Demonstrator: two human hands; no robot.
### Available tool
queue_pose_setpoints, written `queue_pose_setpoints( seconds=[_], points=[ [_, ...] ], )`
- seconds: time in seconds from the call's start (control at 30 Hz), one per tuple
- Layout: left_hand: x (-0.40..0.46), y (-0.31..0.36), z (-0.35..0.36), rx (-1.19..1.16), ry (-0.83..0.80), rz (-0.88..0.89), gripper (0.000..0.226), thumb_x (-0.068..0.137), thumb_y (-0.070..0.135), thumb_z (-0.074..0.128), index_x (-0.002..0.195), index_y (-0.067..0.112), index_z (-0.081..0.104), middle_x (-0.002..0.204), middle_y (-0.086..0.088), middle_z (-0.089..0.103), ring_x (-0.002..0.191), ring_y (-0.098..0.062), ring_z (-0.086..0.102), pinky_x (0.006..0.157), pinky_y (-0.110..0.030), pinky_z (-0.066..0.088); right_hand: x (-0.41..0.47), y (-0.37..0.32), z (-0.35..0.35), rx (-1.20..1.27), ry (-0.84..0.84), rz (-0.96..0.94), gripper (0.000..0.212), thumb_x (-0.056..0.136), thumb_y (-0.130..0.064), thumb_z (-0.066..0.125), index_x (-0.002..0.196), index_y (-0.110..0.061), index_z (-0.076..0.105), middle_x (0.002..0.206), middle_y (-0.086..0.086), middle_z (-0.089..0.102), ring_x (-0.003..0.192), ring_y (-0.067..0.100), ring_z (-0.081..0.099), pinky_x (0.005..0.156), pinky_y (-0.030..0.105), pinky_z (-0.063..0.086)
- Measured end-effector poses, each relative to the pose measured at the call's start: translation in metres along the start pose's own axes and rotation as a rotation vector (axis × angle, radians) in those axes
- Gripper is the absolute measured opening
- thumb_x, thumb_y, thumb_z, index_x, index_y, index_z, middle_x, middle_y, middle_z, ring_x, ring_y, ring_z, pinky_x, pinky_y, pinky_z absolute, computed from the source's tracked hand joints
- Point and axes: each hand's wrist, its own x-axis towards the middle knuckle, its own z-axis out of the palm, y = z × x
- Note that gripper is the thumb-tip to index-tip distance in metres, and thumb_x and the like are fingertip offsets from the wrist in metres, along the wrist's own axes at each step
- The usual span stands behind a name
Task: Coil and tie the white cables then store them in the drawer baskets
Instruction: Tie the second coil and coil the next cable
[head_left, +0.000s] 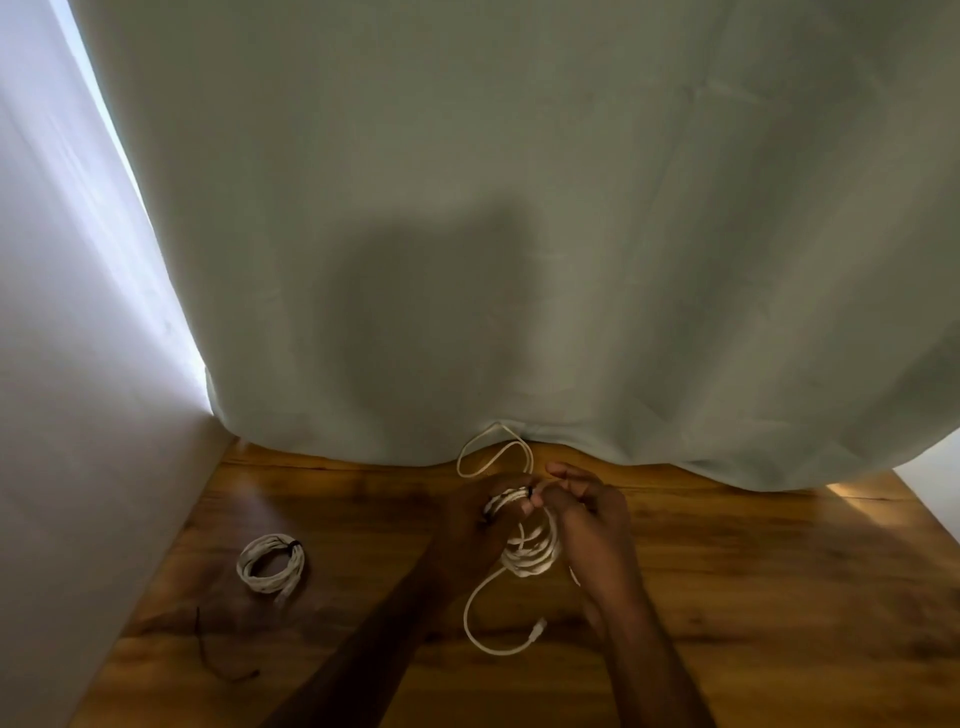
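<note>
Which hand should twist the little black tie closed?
Probably the right hand. Its fingertips already pinch at the black tie on the white cable coil, while the left hand grips the coil steady on the wooden table.

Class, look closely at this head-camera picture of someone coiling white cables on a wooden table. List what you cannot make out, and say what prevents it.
- Drawer baskets: not in the head view at all.
- Black tie on the held cable: too small and half covered by the left hand and right hand to tell whether it is fastened.
- Cable's far loop: its top slips under the curtain.
- Thin dark strand near the tied coil: too thin to identify.
</note>
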Motion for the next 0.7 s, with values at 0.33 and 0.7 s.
queue_pose_setpoints(
  seconds=[0.33,0.7],
  points=[
    [0.003,-0.003,0.002,-0.051,0.098,-0.13,0.015,0.087,0.014,0.073,0.101,0.008,0.075,0.091,-0.005,0.077,0.089,-0.02,0.073,0.081,-0.039,0.058,-0.007,-0.002,-0.01,0.134,-0.048,-0.059,0.021,0.096,-0.03,0.062,0.1,-0.019,0.078,0.097,-0.005,0.078,0.097,0.006,0.072,0.079,0.022,0.054],
    [-0.001,0.005,0.011,-0.053,0.06,-0.107,0.009,0.09,0.01,0.07,0.096,0.011,0.075,0.082,-0.01,0.074,0.081,-0.026,0.072,0.076,-0.047,0.057,0.014,0.0,-0.008,0.078,0.101,-0.2,0.017,0.083,-0.003,0.077,0.094,-0.015,0.075,0.079,0.0,0.077,0.075,0.01,0.073,0.064,0.021,0.056]
  ],
)
